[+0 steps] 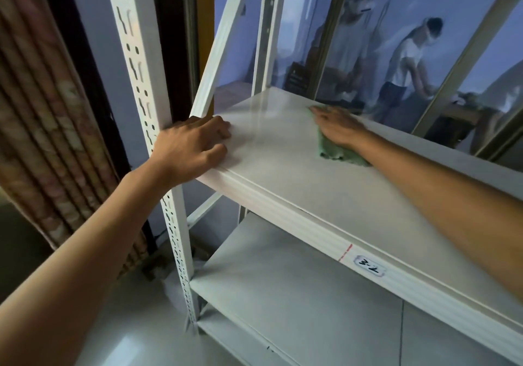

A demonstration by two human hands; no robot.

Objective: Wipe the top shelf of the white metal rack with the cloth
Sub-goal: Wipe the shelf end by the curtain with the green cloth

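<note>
The white metal rack has its top shelf (283,173) running from the near left corner to the far right. A green cloth (336,153) lies on the shelf near its back edge. My right hand (336,126) lies flat on the cloth with fingers stretched toward the back, pressing it down. My left hand (192,146) rests on the shelf's near left corner, fingers curled over the edge beside the perforated upright post (138,62).
A lower shelf (297,289) sits beneath. Behind the rack is a glass window (396,40) reflecting two people. A rolled patterned mat (42,116) leans at the left. A label (369,265) is stuck on the top shelf's front rim. Pale floor lies below.
</note>
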